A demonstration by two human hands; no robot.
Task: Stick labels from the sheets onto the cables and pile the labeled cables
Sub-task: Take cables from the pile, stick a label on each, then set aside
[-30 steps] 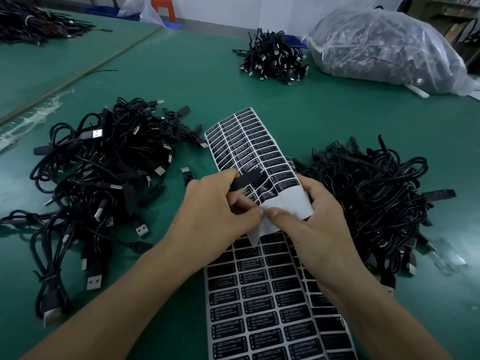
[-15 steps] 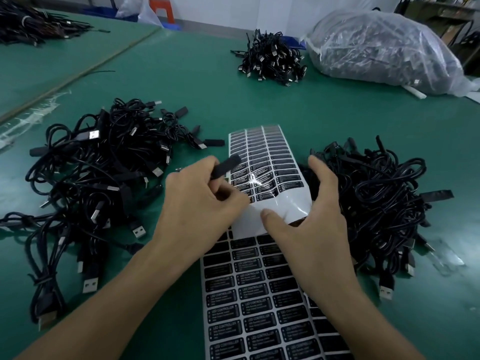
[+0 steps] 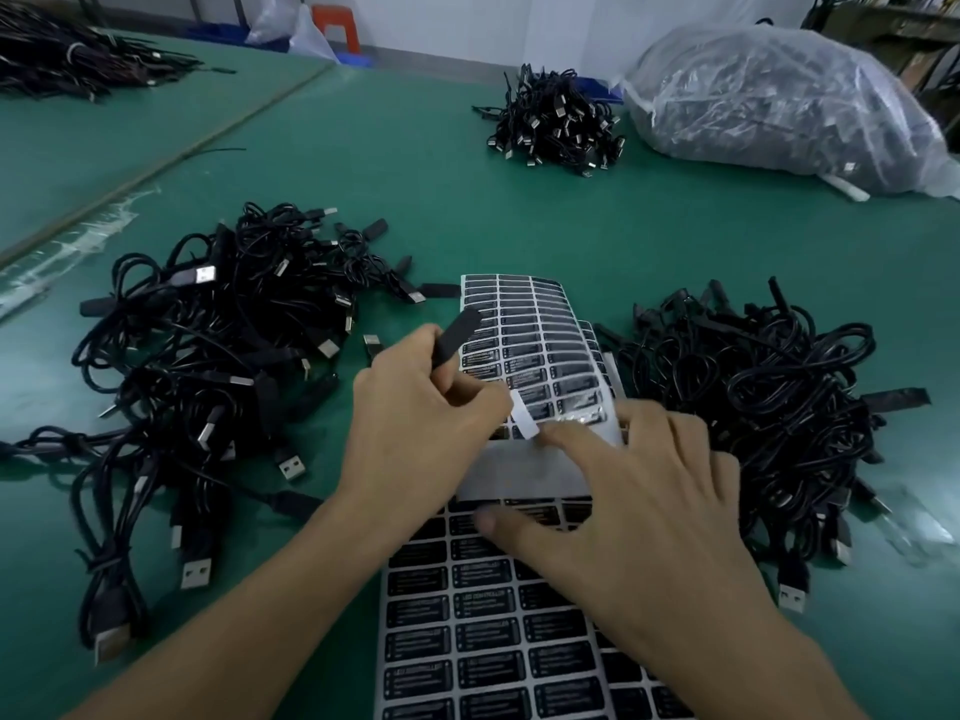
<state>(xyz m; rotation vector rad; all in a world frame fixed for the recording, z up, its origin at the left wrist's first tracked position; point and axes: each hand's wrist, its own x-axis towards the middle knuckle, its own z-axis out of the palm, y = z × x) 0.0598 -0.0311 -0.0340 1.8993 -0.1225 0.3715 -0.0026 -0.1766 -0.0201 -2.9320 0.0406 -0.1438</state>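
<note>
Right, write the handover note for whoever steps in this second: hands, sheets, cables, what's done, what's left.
Left hand grips a flat black tab; its fingertips are at a label lifting off the sheet, white back showing.
Right hand lies flat, fingers straight, pressing the upper label sheet down.
The lower label sheet lies nearest, partly under it.
Left cable pile, right cable pile, far cable pile: which holds labeled ones I cannot tell.
Done: the upper sheet's near rows are stripped bare.
Left: stick this label on, pile the cable, repeat.
</note>
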